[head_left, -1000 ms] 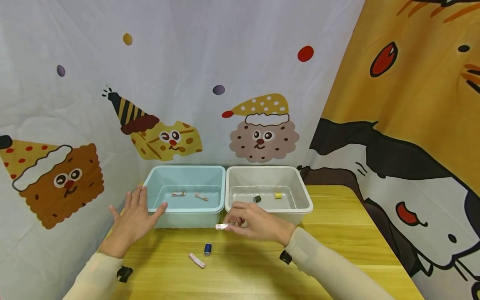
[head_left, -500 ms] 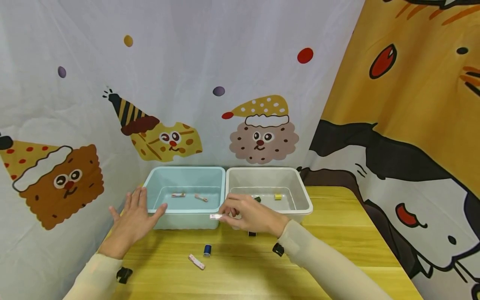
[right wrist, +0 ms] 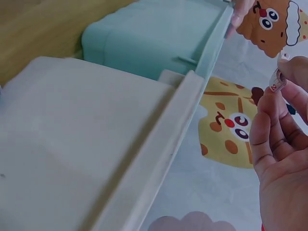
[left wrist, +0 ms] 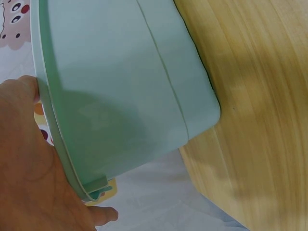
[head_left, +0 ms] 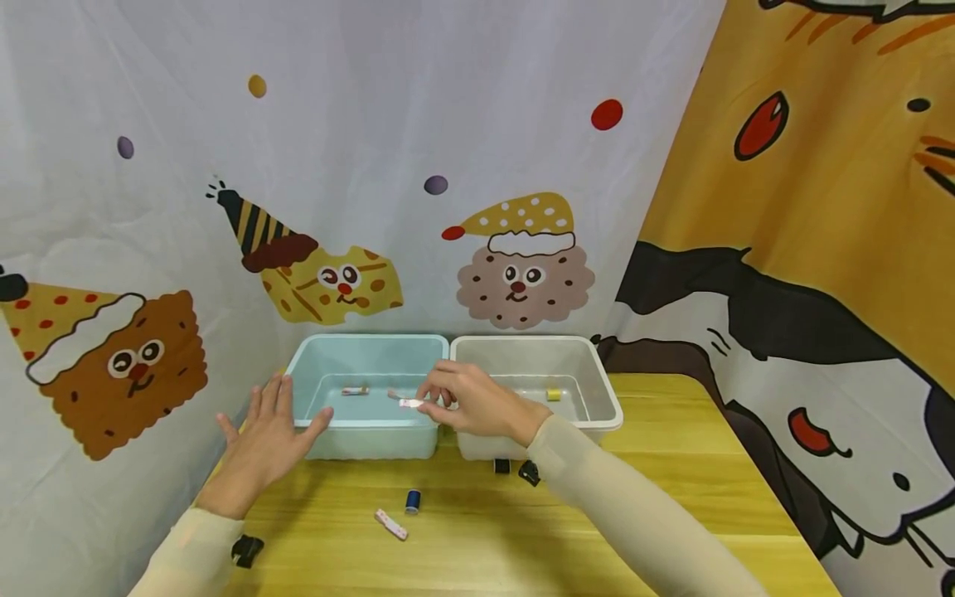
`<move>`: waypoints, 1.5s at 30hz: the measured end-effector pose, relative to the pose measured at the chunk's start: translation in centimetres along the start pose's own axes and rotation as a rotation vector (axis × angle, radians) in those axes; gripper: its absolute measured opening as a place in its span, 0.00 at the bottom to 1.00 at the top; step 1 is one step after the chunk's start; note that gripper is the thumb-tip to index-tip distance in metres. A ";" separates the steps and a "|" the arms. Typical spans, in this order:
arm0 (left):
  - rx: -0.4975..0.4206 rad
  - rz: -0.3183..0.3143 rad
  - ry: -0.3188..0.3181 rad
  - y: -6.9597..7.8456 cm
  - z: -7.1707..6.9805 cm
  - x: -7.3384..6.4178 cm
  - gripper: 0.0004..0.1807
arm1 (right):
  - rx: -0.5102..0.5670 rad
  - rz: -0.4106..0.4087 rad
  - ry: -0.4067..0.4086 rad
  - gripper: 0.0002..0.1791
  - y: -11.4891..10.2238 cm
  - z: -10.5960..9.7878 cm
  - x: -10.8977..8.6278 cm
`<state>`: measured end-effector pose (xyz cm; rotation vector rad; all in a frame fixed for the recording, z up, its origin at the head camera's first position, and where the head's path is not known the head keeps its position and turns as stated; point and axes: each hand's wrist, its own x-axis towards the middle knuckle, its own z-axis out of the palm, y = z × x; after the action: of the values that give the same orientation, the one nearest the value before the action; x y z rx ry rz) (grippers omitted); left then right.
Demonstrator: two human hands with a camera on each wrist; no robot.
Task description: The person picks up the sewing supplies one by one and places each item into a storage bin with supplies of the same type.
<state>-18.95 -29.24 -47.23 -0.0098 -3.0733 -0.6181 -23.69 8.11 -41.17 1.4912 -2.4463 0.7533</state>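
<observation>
My right hand (head_left: 477,402) pinches a small folded white measuring tape with red marks (head_left: 410,403) between thumb and fingertips. It is above the front right part of the light blue bin (head_left: 373,444); the right wrist view shows the folded tape (right wrist: 277,80) close up. My left hand (head_left: 269,444) lies spread at the bin's front left corner, touching its rim (left wrist: 50,110). Inside the bin are two small folded strips, one on the left (head_left: 355,390) and one (head_left: 393,394) partly behind the held tape. Another folded measuring tape (head_left: 391,524) lies on the table.
A blue thread spool (head_left: 414,501) stands near the tape on the wooden table (head_left: 671,497). The grey bin (head_left: 608,414) adjoins the blue one and holds a yellow spool (head_left: 554,395). A small black object (head_left: 501,467) sits before it. Printed cloth hangs behind.
My right hand has moved left and up with the tape, from before the grey bin to above the blue bin. It now covers the dark green spool. My left hand has stayed put.
</observation>
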 end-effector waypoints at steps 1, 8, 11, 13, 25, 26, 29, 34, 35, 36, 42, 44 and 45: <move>-0.001 0.000 0.000 0.0 0.0 0.0 0.69 | -0.006 -0.001 0.002 0.06 0.1 0.0 0.3; 0.000 0.003 0.005 0.0 0.0 0.0 0.70 | -0.042 0.038 0.005 0.08 0.8 -0.1 2.6; 0.004 0.002 0.008 0.0 0.1 0.0 0.70 | -0.060 0.060 0.008 0.08 1.0 -0.1 3.5; 0.007 0.001 0.011 -0.1 0.1 0.0 0.69 | -0.069 0.075 0.010 0.08 1.2 -0.1 4.0; -0.009 0.005 0.005 -0.1 0.3 0.0 0.68 | -0.113 0.150 -0.009 0.09 2.5 0.7 6.3; -0.012 0.006 0.008 -0.1 0.3 0.0 0.68 | -0.116 0.158 -0.007 0.09 2.6 0.7 6.4; -0.008 0.007 0.013 0.0 0.2 0.0 0.68 | -0.132 0.182 -0.005 0.09 2.8 0.5 6.9; -0.004 0.007 0.010 0.0 0.2 0.2 0.68 | -0.147 0.221 -0.015 0.09 3.3 0.1 7.7; -0.004 0.005 0.010 0.0 0.2 0.2 0.68 | -0.150 0.228 -0.017 0.09 3.3 0.0 7.8; -0.007 0.004 0.009 0.0 0.2 0.2 0.68 | -0.150 0.236 -0.020 0.10 3.4 -0.1 8.0; -0.004 -0.003 0.003 0.1 0.1 0.1 0.68 | -0.158 0.276 -0.028 0.10 3.7 -0.6 8.8; 0.000 -0.003 0.004 0.1 0.1 0.2 0.68 | -0.161 0.284 -0.024 0.10 3.8 -0.7 9.1; 0.000 -0.003 0.005 0.1 0.0 0.1 0.68 | -0.160 0.287 -0.023 0.10 3.8 -0.8 9.2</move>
<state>-19.10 -29.10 -47.21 -0.0039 -3.0693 -0.6180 -31.51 2.70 -38.04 1.1130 -2.7003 0.5712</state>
